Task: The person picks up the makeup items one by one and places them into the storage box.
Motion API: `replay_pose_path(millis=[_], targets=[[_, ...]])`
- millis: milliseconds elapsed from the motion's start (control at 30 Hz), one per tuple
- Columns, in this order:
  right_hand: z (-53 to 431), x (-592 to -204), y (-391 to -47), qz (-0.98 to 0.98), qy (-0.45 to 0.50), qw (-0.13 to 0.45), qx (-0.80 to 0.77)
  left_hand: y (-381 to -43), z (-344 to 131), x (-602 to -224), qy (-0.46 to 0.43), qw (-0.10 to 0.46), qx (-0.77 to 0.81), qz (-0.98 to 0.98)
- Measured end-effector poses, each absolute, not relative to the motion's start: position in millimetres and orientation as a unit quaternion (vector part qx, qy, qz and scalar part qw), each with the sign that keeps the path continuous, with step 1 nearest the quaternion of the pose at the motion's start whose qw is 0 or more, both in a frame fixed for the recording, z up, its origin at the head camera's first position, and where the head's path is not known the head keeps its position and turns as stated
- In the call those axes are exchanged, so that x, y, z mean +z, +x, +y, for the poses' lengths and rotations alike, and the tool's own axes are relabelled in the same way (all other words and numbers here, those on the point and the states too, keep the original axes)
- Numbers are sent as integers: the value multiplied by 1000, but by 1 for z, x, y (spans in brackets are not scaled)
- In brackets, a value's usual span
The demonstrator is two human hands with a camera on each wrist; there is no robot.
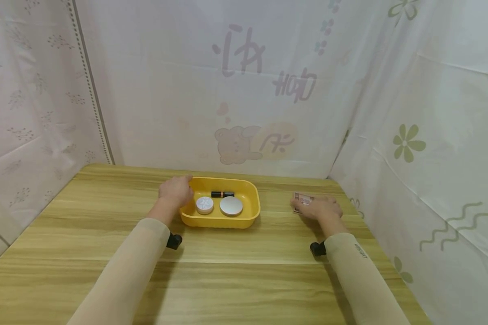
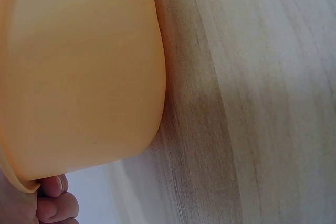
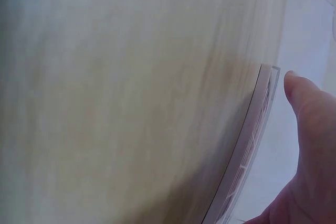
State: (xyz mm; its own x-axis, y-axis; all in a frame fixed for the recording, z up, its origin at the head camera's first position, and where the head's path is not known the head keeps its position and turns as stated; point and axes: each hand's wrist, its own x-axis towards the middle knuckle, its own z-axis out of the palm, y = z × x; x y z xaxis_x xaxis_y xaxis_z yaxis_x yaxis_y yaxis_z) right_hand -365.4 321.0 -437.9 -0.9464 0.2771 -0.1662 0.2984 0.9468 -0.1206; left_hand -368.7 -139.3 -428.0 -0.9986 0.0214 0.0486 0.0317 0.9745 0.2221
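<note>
In the head view a yellow plastic bin [image 1: 252, 205] sits on the table. My left hand [image 1: 175, 193] grips its left rim; curled fingertips [image 2: 53, 206] show under the rim in the left wrist view. Inside lie a white round case with a star pattern [image 1: 204, 205], a silvery round disc [image 1: 231, 206] and a black tube like a lipstick [image 1: 222, 194]. My right hand [image 1: 318, 210] is over a flat makeup palette [image 1: 302, 198] to the right of the bin. In the right wrist view the thumb is extended, apart from the palette's edge [image 3: 244, 150]; the other fingers are hidden.
The wood-grain table [image 1: 244, 280] reaches back to a printed white curtain [image 1: 166, 90], which also hangs at both sides. A black wrist mount [image 1: 173, 240] shows under the left sleeve, and another mount [image 1: 318, 249] under the right.
</note>
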Motion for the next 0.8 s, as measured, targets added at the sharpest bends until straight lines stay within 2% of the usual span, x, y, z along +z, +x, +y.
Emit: replay_pose_path(millis=[800], targets=[[319, -439, -370, 986, 116, 100, -71, -367, -140, -427, -13, 20, -117, -993]])
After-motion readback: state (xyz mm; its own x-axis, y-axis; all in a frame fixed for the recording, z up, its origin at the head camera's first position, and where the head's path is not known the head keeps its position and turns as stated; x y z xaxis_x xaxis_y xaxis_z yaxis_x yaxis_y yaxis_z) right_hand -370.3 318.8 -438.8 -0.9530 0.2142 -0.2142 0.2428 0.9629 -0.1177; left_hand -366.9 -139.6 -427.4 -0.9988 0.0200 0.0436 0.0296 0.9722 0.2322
